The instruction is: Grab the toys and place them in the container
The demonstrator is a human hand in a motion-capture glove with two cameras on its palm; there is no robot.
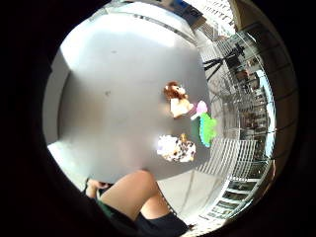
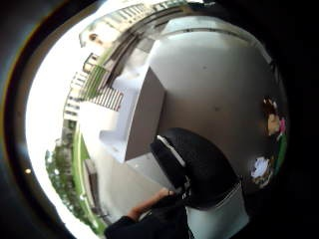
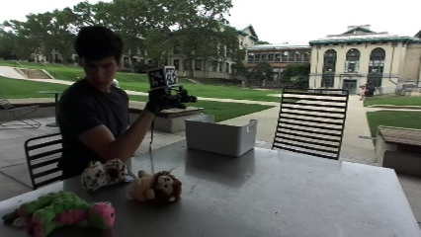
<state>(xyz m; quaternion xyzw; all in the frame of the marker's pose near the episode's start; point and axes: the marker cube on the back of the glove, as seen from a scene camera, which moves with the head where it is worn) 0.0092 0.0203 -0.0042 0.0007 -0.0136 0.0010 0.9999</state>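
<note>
Plush toys: three on table (image 3: 276,192) | white container (image 3: 220,136): one | gloved right hand (image 3: 160,101) raised, grip unreadable

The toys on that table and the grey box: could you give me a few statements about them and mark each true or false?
1. Three toys lie on the table. True: a green toy, a lion toy and a spotted toy.
2. The container already holds a toy. False: all three lie outside it.
3. The gloved right hand is raised above the table. True.
4. The lion toy sits beside the container. False: it lies well apart, near the other toys.
</note>
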